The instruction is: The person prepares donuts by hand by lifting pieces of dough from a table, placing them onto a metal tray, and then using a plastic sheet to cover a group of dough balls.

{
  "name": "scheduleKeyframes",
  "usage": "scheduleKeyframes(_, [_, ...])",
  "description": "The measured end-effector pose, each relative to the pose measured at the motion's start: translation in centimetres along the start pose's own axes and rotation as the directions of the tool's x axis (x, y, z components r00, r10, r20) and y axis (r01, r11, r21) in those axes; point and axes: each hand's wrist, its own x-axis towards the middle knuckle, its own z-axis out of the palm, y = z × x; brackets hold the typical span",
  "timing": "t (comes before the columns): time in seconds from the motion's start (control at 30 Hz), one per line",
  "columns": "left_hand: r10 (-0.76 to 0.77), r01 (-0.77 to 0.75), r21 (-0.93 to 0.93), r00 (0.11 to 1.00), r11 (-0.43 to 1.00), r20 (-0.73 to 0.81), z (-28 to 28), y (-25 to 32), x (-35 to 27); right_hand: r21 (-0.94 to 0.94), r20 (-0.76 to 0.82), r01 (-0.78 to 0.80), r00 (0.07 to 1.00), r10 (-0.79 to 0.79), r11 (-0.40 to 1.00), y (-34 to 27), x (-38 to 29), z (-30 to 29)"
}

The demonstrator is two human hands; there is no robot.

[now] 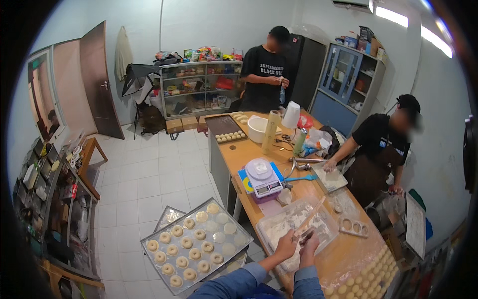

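Both my hands are over a shallow clear plastic tub [270,228] dusted with flour on the wooden table. My left hand [286,245] is closed around the lower end of a long, pale, flat-looking stick [313,213], which slants up to the right. Right beside it, my right hand [310,247] grips a small dark object [305,238], partly hidden by the fingers; its kind is unclear. To the left, a metal tray [149,261] carries rows of ring-shaped dough pieces [186,242] and several pale round marks or discs.
A kitchen scale [261,183] stands beyond the tub. Dough balls [358,286] lie under plastic film at lower right, near a holed metal cutter [353,227]. One co-worker [381,149] presses a hand into a floury tray [329,177]; another [265,74] stands behind the table.
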Motion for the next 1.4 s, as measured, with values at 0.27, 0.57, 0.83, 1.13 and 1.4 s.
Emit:
scheduleKeyframes(0.27, [0.032, -0.033, -0.012, 0.999, 0.999, -0.014, 0.4, -0.2, -0.5, -0.297, 0.006, 0.264, 0.961, -0.275, 0.918, 2.8, 1.5, -1.7])
scheduleKeyframes(0.57, [-0.312, 0.330, -0.559, 0.941, 0.761, 0.131, -0.7, 0.7, -1.1, 0.142, -0.115, 0.046, 0.993, -0.029, 0.989, -2.4, -1.1, -6.6])
scheduleKeyframes(0.83, [-0.213, 0.596, -0.639, 0.790, 0.487, 0.575, 3.4, -1.2, -6.4, 0.256, -0.256, 0.222, 0.954, -0.155, 0.941, -6.0, -3.1, -16.8])
scheduleKeyframes(1.13, [-0.475, 0.824, -0.471, 0.567, 0.315, 0.673, 7.9, -4.6, -11.9, 0.269, -0.353, 0.271, 0.921, -0.167, 0.924, -5.0, -5.5, -24.7])
scheduleKeyframes(1.4, [-0.555, 0.864, -0.475, 0.480, 0.166, 0.679, 9.2, -10.0, -13.0, 0.222, -0.415, 0.234, 0.901, -0.126, 0.946, -4.8, -7.7, -24.9])
